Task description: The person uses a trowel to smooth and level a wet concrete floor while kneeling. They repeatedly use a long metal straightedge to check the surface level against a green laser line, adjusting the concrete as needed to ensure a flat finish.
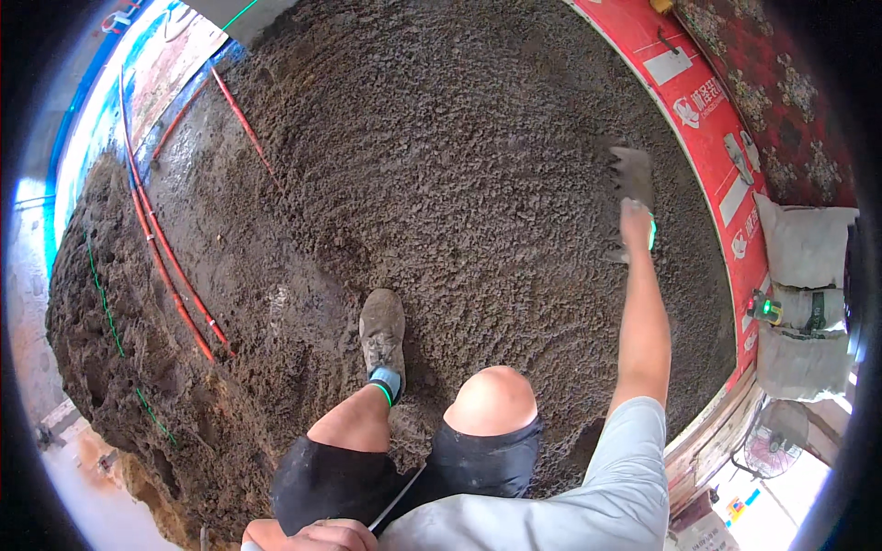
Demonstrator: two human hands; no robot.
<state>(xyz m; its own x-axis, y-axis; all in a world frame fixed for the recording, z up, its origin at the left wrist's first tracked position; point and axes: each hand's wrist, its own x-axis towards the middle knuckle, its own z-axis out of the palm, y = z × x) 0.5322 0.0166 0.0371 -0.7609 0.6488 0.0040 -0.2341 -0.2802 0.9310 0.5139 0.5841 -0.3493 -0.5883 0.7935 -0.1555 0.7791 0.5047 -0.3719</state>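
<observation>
The trowel is a grey, flat-bladed tool with coarse, pointed teeth cut along its left edge. Its long side runs roughly away from the person; the middle is hidden under a closed grip, leaving the far end in plain view and only a toothed corner showing at the near end. It sits over the right part of the mortar, near that bed's right border. The mortar is dark grey-brown, damp and grainy, marked with faint curved ridges across the middle and lumpier, more heaped at the left.
</observation>
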